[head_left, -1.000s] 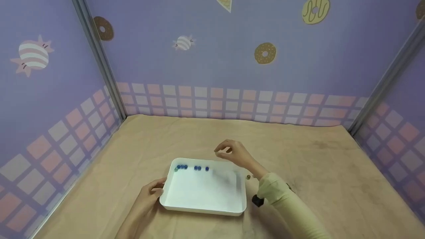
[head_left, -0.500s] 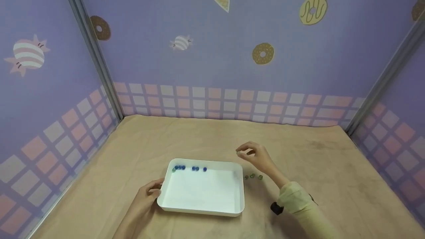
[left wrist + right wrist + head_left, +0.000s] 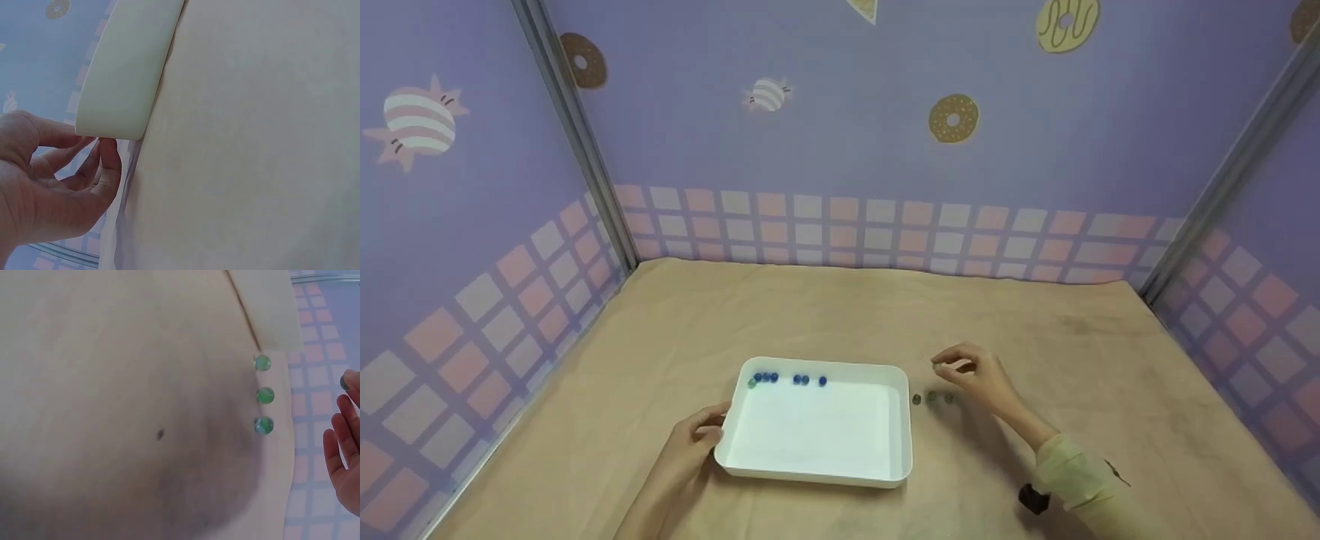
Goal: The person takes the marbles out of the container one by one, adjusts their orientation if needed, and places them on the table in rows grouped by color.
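Observation:
A white tray (image 3: 817, 435) lies on the covered table. My left hand (image 3: 696, 433) holds it at its left side; in the left wrist view, that hand's curled fingers (image 3: 109, 163) are right at the tray's wall (image 3: 118, 84). Several blue marbles (image 3: 766, 377) line the tray's far wall, with a green marble (image 3: 751, 383) beside them at the left corner. My right hand (image 3: 979, 379) is raised right of the tray, pinching another green marble (image 3: 343, 383) between thumb and fingertip. Below it, three green marbles (image 3: 265, 395) sit in a row by the tray's right side.
Tan cloth (image 3: 997, 315) covers the table. Purple walls (image 3: 840, 135) with candy and donut pictures enclose it on the left, back and right. A dark wristwatch-like item (image 3: 1033, 499) shows at my right wrist.
My right hand has moved right, from above the tray's far edge to beyond its right side, uncovering the loose green marbles. My left hand stays at the tray, and the marbles in it keep their places.

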{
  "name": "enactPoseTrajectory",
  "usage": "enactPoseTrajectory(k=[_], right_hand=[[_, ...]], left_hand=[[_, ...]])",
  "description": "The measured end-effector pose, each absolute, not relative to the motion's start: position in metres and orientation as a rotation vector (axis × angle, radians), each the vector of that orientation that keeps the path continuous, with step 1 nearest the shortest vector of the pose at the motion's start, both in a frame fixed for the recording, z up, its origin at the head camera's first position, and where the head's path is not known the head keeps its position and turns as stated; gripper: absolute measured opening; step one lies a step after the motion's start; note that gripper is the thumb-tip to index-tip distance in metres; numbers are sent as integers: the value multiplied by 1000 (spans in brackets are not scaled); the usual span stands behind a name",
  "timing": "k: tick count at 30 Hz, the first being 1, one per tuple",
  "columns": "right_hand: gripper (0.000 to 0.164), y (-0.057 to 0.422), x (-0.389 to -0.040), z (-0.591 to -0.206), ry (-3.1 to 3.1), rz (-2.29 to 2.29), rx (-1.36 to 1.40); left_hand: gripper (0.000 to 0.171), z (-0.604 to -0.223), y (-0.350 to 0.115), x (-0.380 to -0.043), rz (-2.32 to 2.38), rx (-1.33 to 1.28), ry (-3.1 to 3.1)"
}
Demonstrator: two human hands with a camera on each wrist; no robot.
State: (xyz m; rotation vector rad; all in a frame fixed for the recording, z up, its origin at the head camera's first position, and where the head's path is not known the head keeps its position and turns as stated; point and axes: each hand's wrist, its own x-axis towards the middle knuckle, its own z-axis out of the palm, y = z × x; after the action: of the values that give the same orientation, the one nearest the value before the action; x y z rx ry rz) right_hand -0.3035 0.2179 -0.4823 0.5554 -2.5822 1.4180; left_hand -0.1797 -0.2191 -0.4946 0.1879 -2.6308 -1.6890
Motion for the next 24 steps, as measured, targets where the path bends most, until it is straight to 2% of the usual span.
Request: enactPoseTrajectory(k=[10,24], right_hand=[[16,251,-293,-507,-2648,1424,456],[15,262,-290,-524,-2782,1334,390]], left_hand=[[42,-496,-220,-181,-1714,208,-2626],[43,-494,-219,-180,-1801,256,-2619]])
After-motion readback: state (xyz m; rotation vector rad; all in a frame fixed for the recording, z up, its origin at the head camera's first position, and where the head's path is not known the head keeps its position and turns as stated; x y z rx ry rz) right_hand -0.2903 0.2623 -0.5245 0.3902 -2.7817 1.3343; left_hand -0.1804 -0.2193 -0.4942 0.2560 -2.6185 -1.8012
